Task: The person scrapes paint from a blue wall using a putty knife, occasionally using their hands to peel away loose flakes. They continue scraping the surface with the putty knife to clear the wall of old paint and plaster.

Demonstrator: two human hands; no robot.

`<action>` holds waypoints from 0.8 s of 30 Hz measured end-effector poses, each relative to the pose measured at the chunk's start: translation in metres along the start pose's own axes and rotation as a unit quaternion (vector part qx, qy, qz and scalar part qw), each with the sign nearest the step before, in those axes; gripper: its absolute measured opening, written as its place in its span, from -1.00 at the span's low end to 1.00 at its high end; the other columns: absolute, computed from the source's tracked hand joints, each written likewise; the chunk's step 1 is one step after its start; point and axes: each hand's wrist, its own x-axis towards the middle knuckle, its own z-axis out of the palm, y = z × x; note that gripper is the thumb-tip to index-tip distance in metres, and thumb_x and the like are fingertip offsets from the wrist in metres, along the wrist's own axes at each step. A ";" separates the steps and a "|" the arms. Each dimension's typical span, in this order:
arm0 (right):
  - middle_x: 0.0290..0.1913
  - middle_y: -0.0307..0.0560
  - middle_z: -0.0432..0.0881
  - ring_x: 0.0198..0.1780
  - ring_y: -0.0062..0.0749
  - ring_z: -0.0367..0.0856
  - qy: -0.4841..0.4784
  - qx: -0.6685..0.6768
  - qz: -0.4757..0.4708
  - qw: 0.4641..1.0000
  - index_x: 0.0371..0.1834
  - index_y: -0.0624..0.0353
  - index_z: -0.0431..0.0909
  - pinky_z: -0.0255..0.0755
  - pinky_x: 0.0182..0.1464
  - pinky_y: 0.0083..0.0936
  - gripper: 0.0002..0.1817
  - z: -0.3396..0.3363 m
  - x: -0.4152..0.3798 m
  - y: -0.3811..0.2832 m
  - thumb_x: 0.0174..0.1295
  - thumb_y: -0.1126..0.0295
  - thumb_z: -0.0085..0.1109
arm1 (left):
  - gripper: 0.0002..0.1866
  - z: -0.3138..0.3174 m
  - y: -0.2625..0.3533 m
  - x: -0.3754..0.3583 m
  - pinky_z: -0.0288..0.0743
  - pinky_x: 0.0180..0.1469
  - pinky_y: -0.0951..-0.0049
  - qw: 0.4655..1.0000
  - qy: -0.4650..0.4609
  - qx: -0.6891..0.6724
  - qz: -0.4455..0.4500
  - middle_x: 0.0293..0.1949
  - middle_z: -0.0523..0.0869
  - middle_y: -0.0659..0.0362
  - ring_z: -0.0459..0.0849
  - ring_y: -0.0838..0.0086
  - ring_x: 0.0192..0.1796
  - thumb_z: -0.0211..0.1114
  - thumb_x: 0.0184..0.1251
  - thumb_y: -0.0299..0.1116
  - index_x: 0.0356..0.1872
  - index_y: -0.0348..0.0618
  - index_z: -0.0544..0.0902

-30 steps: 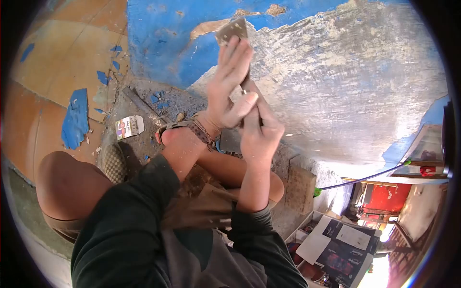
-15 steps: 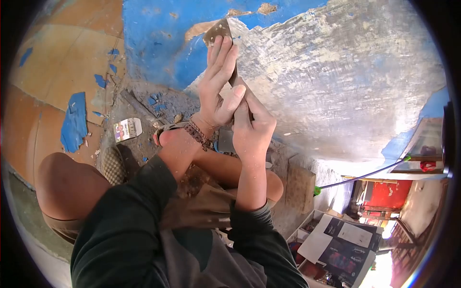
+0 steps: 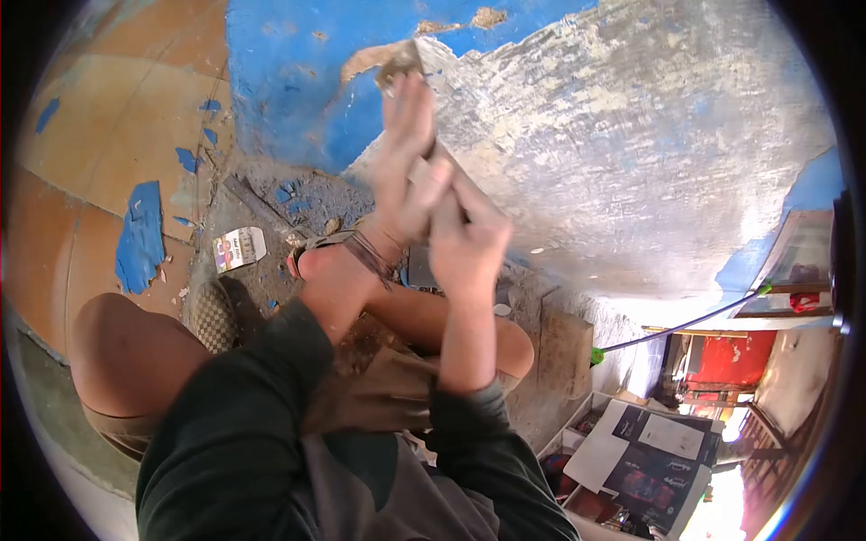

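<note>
A flat metal scraper [image 3: 403,61] rests its blade on the wall, at the edge where blue paint [image 3: 298,99] meets the bared, whitish plaster [image 3: 577,144]. My left hand [image 3: 406,171], a bracelet on its wrist, presses along the blade with long, close-set fingers, its thumb over the tool; motion blurs it. Below it my right hand [image 3: 469,243] is wrapped round the scraper's lower end, mostly hiding that part. The two hands touch or nearly touch.
Blue paint flakes [image 3: 140,236] lie on the tiled floor, near a small printed carton [image 3: 239,248] and grey debris [image 3: 298,194]. A wooden block [image 3: 565,356] stands by the wall. At lower right is a box with dark printed cardboard [image 3: 645,460]; a purple cord [image 3: 686,326] stretches above it.
Both hands and the scraper have shifted slightly left, and the blade tip sits a little lower in view. The hands are now blurred. The whole view has moved slightly.
</note>
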 end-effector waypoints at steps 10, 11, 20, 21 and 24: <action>-0.19 0.11 0.76 -0.23 -0.53 0.67 0.017 -0.002 0.013 1.000 0.09 0.34 0.62 0.54 -0.16 -0.53 -0.70 -0.004 -0.015 0.008 0.31 0.56 0.10 | -0.31 0.002 0.000 -0.010 -0.14 0.55 0.02 0.999 -0.018 -0.044 -0.018 0.47 0.25 -0.10 0.06 0.03 0.56 0.04 0.32 -0.07 0.39 -0.33 0.35; -0.20 0.11 0.76 -0.26 -0.54 0.66 0.031 -0.010 -0.028 0.999 0.08 0.34 0.62 0.53 -0.19 -0.54 -0.70 -0.002 -0.018 0.017 0.30 0.56 0.11 | -0.31 0.004 0.002 -0.015 -0.14 0.55 0.02 0.998 -0.022 -0.045 -0.024 0.47 0.25 -0.10 0.06 0.03 0.56 0.04 0.32 -0.07 0.39 -0.33 0.35; -0.27 0.06 0.75 -0.29 -0.63 0.61 -0.018 0.011 0.032 0.999 0.08 0.26 0.65 0.50 -0.25 -0.60 -0.71 -0.019 0.002 0.002 0.31 0.55 0.11 | -0.30 0.007 0.005 -0.015 -0.18 0.55 0.04 0.999 0.003 -0.008 -0.042 0.50 0.15 -0.14 -0.01 -0.03 0.57 0.02 0.37 -0.10 0.44 -0.32 0.26; -0.27 0.05 0.76 -0.29 -0.63 0.61 -0.015 -0.030 0.024 0.999 0.07 0.26 0.65 0.50 -0.25 -0.58 -0.71 -0.022 0.000 -0.003 0.31 0.54 0.11 | -0.29 0.004 0.006 -0.013 -0.19 0.55 0.06 0.998 -0.026 -0.016 -0.052 0.51 0.12 -0.15 -0.03 -0.04 0.57 0.02 0.38 -0.09 0.45 -0.34 0.24; -0.27 0.14 0.75 -0.32 -0.56 0.63 -0.002 -0.020 0.048 0.999 0.06 0.26 0.66 0.52 -0.22 -0.53 -0.72 -0.036 0.007 -0.013 0.31 0.53 0.11 | -0.31 0.025 0.012 -0.017 -0.09 0.54 0.07 0.999 -0.019 -0.018 -0.037 0.49 0.16 -0.17 0.01 -0.05 0.56 0.00 0.39 -0.09 0.44 -0.33 0.25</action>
